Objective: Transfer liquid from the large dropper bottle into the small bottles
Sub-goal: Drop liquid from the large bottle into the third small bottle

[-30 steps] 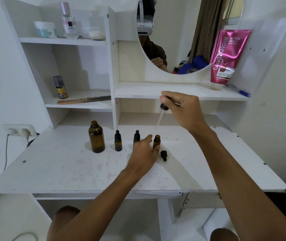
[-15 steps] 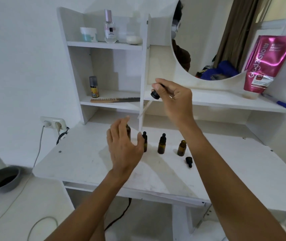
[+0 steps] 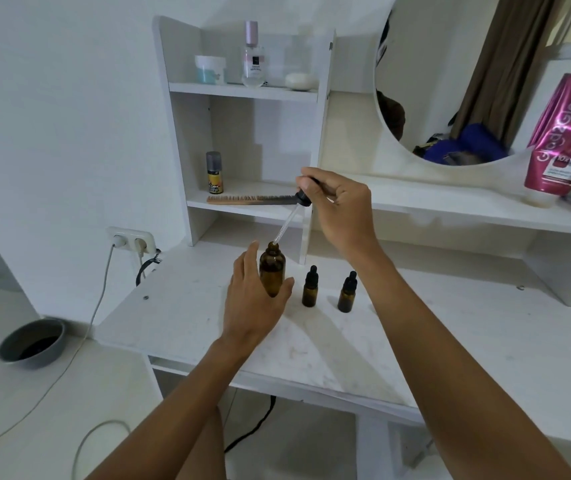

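On the table [image 3: 415,341] we see the large bottle [image 3: 272,271] standing upright at the left, and our left hand [image 3: 253,306] is around it from the front. To its right stand two small bottles, the first [image 3: 310,287] just beside our thumb and the second [image 3: 347,292] further right. Our right hand [image 3: 339,206] is above and behind them, and it holds the dropper [image 3: 291,216] tilted, with its tip at the mouth of the large bottle. Behind the bottles is the shelf unit [image 3: 242,206]; a comb [image 3: 253,199] lies on its lower shelf, with a can [image 3: 214,173] behind the comb at the left. On the floor at the far left lies a bowl [image 3: 31,342].
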